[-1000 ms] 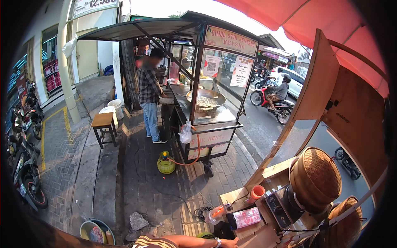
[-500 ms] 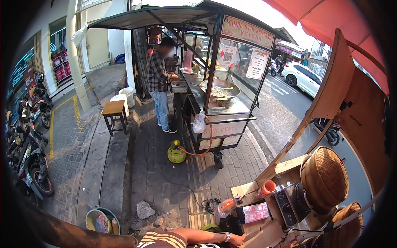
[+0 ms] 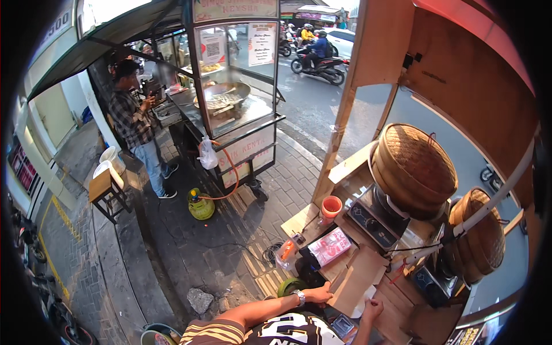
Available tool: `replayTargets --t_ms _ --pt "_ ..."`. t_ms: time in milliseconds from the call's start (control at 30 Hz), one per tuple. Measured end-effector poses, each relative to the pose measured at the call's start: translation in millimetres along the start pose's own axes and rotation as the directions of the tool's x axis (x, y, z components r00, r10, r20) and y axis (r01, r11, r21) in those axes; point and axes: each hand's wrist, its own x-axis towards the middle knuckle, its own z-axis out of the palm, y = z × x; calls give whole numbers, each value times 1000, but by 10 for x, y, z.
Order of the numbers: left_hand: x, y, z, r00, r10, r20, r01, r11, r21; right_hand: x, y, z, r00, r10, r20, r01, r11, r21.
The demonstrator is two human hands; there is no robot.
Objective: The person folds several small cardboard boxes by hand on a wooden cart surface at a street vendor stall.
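My left hand (image 3: 317, 295), with a metal watch at the wrist, grips the left edge of a brown paper sheet (image 3: 353, 276). My right hand (image 3: 374, 309) is closed on the sheet's lower right, where a white piece shows. Both lie over a wooden stall counter (image 3: 402, 296). Just above the paper sit a pink-and-white pack (image 3: 330, 247) and a bag with orange items (image 3: 286, 253). A black cooktop (image 3: 368, 221) stands beside an orange container (image 3: 331, 208), with large bamboo steamers (image 3: 414, 161) at the right.
A food cart (image 3: 236, 144) with a wok stands ahead, linked by hose to a green gas cylinder (image 3: 201, 207). A person (image 3: 135, 126) in a plaid shirt stands beside it. A wooden stool (image 3: 103, 190), buckets (image 3: 112, 158) and a rubble chunk (image 3: 199, 299) are at left. Motorbikes pass behind.
My view has swung right and down toward the counter. My right hand has come into view on the paper. The person by the cart has raised their hands toward their chest.
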Motion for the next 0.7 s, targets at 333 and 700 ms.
replayTargets --t_ms 333,700 --pt "-190 252 -118 984 -168 63 179 953 -243 -166 -889 -168 987 -139 81 160 907 -391" --pt "-219 257 -117 986 -165 17 158 906 -393 -315 -1434 -134 993 -7 115 46 940 -339"
